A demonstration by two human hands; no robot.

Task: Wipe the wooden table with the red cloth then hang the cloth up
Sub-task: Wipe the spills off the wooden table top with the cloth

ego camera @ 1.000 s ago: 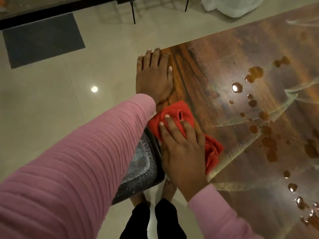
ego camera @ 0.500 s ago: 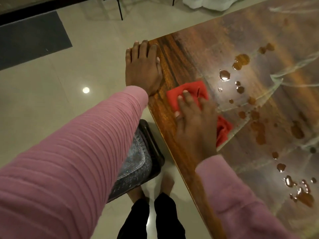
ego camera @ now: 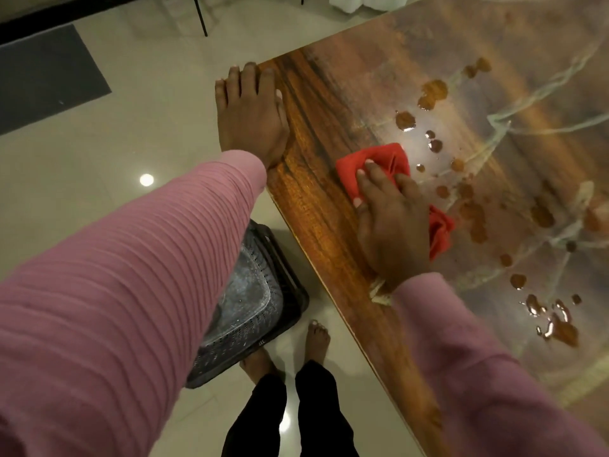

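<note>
Two hands rest on the wooden desk [ego camera: 316, 206]: the left hand [ego camera: 252, 117] lies flat, fingers straight, over its corner edge, while the right hand [ego camera: 392, 222] presses the red cloth [ego camera: 385, 158] down with spread fingers (cloth bunches out past the palm), just beside brown droplets [ego camera: 435, 145].

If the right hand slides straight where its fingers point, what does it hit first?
Likely nothing: the right hand and cloth would cross bare table; the spills sit off to the right.

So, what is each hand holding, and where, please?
Nothing is gripped: the right hand presses flat on the red cloth; the left hand rests on the table corner.
</note>
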